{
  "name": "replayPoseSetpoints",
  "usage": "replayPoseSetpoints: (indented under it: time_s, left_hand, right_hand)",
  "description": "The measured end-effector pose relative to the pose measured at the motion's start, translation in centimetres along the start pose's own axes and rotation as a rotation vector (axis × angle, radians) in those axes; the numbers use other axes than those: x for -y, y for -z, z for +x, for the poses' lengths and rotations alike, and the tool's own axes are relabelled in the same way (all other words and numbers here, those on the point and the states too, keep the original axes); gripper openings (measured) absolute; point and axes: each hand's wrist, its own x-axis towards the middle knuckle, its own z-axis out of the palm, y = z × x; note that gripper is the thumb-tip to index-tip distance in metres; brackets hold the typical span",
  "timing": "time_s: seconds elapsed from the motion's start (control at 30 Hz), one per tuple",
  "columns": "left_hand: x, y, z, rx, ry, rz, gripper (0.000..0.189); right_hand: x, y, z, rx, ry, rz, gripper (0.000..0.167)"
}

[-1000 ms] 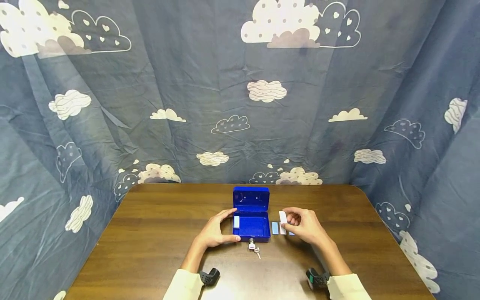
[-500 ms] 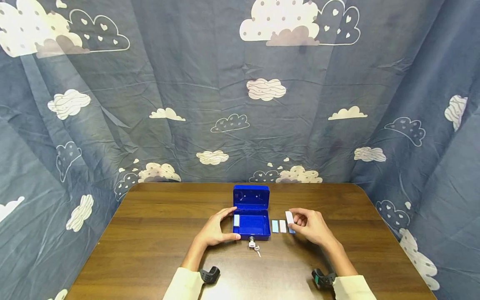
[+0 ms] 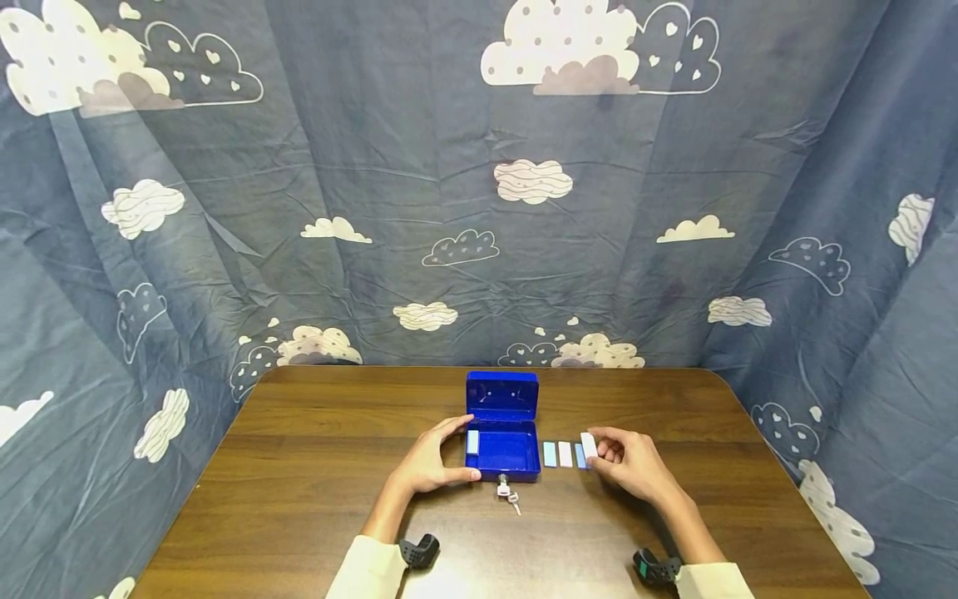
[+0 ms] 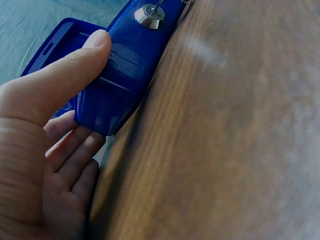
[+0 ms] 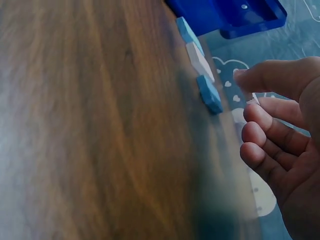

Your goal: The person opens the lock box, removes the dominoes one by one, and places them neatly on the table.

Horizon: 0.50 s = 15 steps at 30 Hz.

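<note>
The left hand (image 3: 422, 464) clasps the left end of an open, glossy blue metal-looking box (image 3: 524, 477), probably steadying it on the brown wooden table (image 3: 337, 408). The right hand (image 3: 632, 466) pinches a flat white rectangular block (image 3: 588, 443) between thumb and fingers, beside a row of three similar blocks (image 3: 565, 454), seemingly spaced for easy picking.

We're seeing smooth, glossy blue box (image 4: 125, 60), shiny metal lock (image 4: 150, 16), wood-grain tabletop (image 3: 322, 433) reflecting light, matt-looking blocks (image 5: 200, 61), creased, matt cloth curtain (image 3: 419, 200).
</note>
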Motion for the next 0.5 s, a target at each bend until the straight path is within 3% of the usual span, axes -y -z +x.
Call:
replayPoseSetpoints:
  time_s: [0.5]
  left_hand:
    - [-0.2,0.1,0.0,-0.002,-0.006,-0.019,0.095]
  right_hand:
    - [-1.8,-0.1,-0.6,0.006,-0.013,-0.038,0.039]
